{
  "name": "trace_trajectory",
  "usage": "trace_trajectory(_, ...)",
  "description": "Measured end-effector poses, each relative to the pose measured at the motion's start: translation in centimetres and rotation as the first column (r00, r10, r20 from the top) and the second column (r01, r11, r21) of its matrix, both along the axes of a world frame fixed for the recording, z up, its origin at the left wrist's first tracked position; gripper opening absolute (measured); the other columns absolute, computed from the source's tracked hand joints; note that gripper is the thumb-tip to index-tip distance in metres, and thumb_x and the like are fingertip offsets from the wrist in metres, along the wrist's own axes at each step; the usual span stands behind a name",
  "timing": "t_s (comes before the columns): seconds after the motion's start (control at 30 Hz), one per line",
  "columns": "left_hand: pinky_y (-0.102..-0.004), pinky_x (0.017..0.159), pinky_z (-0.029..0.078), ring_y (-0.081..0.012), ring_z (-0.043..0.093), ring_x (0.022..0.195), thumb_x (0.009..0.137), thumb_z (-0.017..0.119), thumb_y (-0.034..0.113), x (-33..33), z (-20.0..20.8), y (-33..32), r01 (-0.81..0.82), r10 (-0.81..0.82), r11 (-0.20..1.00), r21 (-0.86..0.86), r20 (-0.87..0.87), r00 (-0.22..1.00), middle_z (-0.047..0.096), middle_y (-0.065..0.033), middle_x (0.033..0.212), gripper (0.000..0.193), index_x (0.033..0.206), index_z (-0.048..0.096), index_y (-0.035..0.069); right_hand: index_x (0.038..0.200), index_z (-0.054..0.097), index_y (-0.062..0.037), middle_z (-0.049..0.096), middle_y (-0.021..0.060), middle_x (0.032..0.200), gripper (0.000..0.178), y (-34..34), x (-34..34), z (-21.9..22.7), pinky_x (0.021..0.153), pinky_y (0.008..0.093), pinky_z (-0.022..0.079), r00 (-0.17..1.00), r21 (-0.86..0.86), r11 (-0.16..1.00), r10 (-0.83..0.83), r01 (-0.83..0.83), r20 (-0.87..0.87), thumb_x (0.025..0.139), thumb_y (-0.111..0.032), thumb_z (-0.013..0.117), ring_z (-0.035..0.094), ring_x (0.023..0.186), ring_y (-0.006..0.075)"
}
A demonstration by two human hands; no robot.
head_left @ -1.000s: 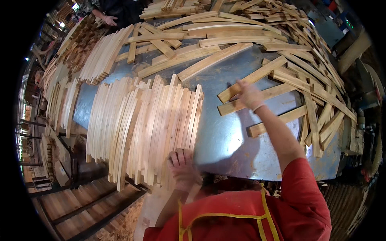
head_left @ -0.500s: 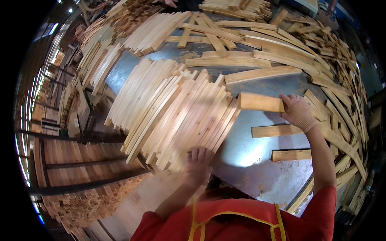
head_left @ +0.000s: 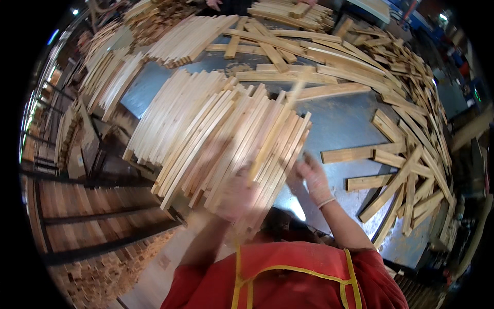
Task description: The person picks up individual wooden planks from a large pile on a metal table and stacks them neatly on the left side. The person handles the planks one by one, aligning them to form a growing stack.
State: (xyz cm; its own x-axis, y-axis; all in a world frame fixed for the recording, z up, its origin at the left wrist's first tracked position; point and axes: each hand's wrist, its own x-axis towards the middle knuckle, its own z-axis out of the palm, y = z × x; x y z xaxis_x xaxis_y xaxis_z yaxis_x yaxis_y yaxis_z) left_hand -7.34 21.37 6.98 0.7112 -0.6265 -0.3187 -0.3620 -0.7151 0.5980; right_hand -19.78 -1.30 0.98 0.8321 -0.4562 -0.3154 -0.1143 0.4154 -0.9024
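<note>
My left hand (head_left: 237, 198), smeared by motion, grips the near end of a wooden strip (head_left: 274, 135). This strip is blurred too and slants up and away over a row of pale wooden strips (head_left: 234, 149) packed side by side on the metal table. Just right of that row, my right hand (head_left: 313, 180), in a light glove, hovers over the tabletop with its fingers apart and nothing in them. Two separate wooden pieces (head_left: 368, 182) (head_left: 355, 153) lie to its right.
Loose wooden slats (head_left: 406, 175) lie crisscrossed along the right side, joining a heap (head_left: 406, 62) at the far right. More strips (head_left: 193, 41) are stacked at the back. On the left stands a dark metal rack (head_left: 103, 216) with wood. Another person's hand (head_left: 213, 4) shows at the far edge.
My right hand has come left and nearer from the right side, and the wooden piece it held is gone from it. My left hand has lifted onto a strip, now slanted over the row.
</note>
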Motion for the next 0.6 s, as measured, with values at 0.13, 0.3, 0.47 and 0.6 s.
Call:
trace_trajectory(0.13,-0.0509,0.126,0.033,-0.0313,0.046,0.148,0.097,0.067,0.04,8.3,-6.1,11.9,0.078,-0.302,0.939,0.334,0.698,0.649,0.058,-0.0174,0.15,0.069,0.156,0.052,0.007,0.155,0.047,0.0041,0.071,0.0296,0.128,0.083,3.7,-5.5,-9.4,0.104,0.0408,0.054,0.825,-0.272,0.853,0.274,-0.446,-0.495,0.099,-0.053,0.069,0.069,0.122,0.0383)
trace_trajectory(0.3,-0.0541,0.128,0.027,-0.038,0.04,0.151,0.095,0.069,0.045,12.9,-7.8,18.2,-0.087,-0.303,0.882,0.462,0.701,0.645,0.043,-0.013,0.165,0.077,0.161,0.044,0.015,0.141,0.059,0.0057,0.073,0.0312,0.119,0.082,5.0,-1.7,-7.8,0.101,0.0455,0.054,0.869,-0.554,0.765,0.016,-0.329,-0.495,0.095,-0.062,0.069,0.071,0.11,0.0476)
trace_trajectory(0.47,-0.0538,0.129,0.027,-0.0389,0.036,0.154,0.094,0.074,0.036,9.2,-8.3,13.5,-0.117,-0.166,0.944,0.308,0.75,0.64,0.038,-0.0141,0.17,0.09,0.168,0.031,0.01,0.122,0.068,0.0015,0.065,0.0054,0.086,0.034,2.6,-1.1,-6.2,0.052,0.0294,0.05,0.875,0.125,0.99,0.118,-0.066,-0.47,0.091,-0.012,0.075,0.06,0.063,0.0121)
trace_trajectory(0.6,-0.0508,0.13,0.028,-0.0413,0.03,0.159,0.093,0.078,0.036,0.0,-2.9,5.2,0.204,-0.184,0.979,-0.023,0.35,0.918,0.032,-0.0228,0.172,0.1,0.17,0.023,0.003,0.121,0.067,0.0033,0.064,0.0049,0.082,0.032,1.8,-2.4,-1.7,0.05,0.0291,0.045,0.914,0.051,0.998,-0.022,0.046,-0.404,0.092,-0.009,0.071,0.053,0.056,0.0123)
